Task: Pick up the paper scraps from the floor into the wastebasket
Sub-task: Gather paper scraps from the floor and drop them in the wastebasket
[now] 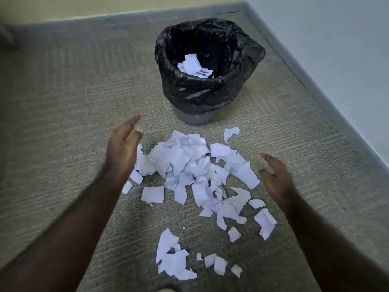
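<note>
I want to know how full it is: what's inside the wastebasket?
Inside the wastebasket, lined with a black bag, a small heap of white paper scraps lies at the bottom. The near rim hides the heap's front edge, and anything beneath it is covered.

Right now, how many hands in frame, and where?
2. The left hand hovers open at the scrap pile's left edge; the right hand hovers open at its right. Neither holds paper.

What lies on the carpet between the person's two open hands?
In the head view, the big heap of torn white paper scraps fills the grey carpet between the left hand and right hand. Neither hand holds any.
</note>
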Demonstrator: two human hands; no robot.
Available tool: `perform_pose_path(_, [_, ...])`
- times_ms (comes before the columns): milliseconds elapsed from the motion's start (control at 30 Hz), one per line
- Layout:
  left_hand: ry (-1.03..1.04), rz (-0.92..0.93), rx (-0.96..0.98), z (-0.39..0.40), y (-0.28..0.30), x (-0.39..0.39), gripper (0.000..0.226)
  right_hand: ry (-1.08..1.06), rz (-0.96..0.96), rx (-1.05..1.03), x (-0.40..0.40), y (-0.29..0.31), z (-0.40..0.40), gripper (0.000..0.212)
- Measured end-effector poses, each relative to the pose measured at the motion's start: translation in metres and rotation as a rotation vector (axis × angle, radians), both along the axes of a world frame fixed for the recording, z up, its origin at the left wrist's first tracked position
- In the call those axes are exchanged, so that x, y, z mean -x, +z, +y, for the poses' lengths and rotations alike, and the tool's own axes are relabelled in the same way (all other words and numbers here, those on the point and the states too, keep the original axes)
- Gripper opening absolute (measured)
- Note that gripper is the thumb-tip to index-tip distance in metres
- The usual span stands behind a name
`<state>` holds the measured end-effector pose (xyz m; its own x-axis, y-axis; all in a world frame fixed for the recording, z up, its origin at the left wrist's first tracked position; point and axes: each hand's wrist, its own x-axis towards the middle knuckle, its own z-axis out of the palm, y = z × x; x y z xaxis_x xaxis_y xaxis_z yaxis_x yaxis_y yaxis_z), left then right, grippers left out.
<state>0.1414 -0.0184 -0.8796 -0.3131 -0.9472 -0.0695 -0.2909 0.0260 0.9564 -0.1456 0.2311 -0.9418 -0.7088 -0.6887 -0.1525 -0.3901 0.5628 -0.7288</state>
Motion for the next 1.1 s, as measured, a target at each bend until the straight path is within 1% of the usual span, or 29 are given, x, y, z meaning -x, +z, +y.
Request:
perform_pose_path(33, [-0.008,-0.066,-0.016,0.017,-0.018,-0.012,0.042,0.035,0.004,-0.047,-0.006,-0.015,0.018,0.047])
perform_pose_path(100, [-0.048,-0.165,-0.065,0.054,-0.045,-0.033,0.041,0.125,0.048,-0.136,-0.017,-0.044,0.053,0.064])
perform_pose_path(167, [-0.143,-0.194,-0.083,0.091,-0.066,-0.054,0.043,0.145,0.060,-0.256,-0.025,-0.066,0.080,0.069])
perform_pose_path(233, [-0.279,-0.240,-0.044,0.117,-0.087,-0.074,0.047,0.168,0.101,-0.291,-0.031,-0.079,0.096,0.073])
perform_pose_path(300, [-0.386,-0.390,0.008,0.135,-0.103,-0.086,0.068,0.256,0.147,-0.273,-0.036,-0.090,0.105,0.086])
perform_pose_path(333, [-0.452,-0.453,0.063,0.144,-0.110,-0.090,0.076,0.293,0.153,-0.273,-0.040,-0.090,0.107,0.091])
perform_pose_path(400, [-0.616,-0.503,0.155,0.164,-0.121,-0.096,0.085,0.331,0.134,-0.278,-0.047,-0.091,0.112,0.096])
perform_pose_path(433, [-0.680,-0.514,0.171,0.173,-0.127,-0.101,0.091,0.336,0.124,-0.276,-0.053,-0.091,0.114,0.099])
perform_pose_path(500, [-0.761,-0.570,0.150,0.187,-0.135,-0.108,0.104,0.372,0.110,-0.271,-0.064,-0.093,0.119,0.106])
perform_pose_path(567, [-0.822,-0.658,0.168,0.195,-0.141,-0.111,0.116,0.430,0.106,-0.294,-0.073,-0.094,0.123,0.107])
perform_pose_path(633, [-0.912,-0.741,0.159,0.205,-0.140,-0.109,0.123,0.452,0.109,-0.331,-0.085,-0.093,0.127,0.111])
perform_pose_path(700, [-0.946,-0.792,0.161,0.211,-0.140,-0.107,0.128,0.521,0.156,-0.372,-0.099,-0.090,0.129,0.114])
perform_pose_path(767, [-0.929,-0.817,0.168,0.215,-0.142,-0.105,0.129,0.603,0.224,-0.401,-0.111,-0.088,0.132,0.119])
perform_pose_path(833, [-0.916,-0.817,0.153,0.218,-0.145,-0.103,0.127,0.666,0.252,-0.429,-0.119,-0.087,0.136,0.125])
perform_pose_path(933, [-0.908,-0.792,0.182,0.223,-0.147,-0.097,0.117,0.703,0.287,-0.459,-0.131,-0.089,0.137,0.130])
perform_pose_path(1000, [-0.883,-0.753,0.219,0.226,-0.147,-0.096,0.103,0.701,0.297,-0.452,-0.141,-0.094,0.138,0.124])
perform_pose_path(1100, [-0.871,-0.763,0.204,0.226,-0.149,-0.095,0.094,0.655,0.289,-0.374,-0.159,-0.103,0.138,0.105])
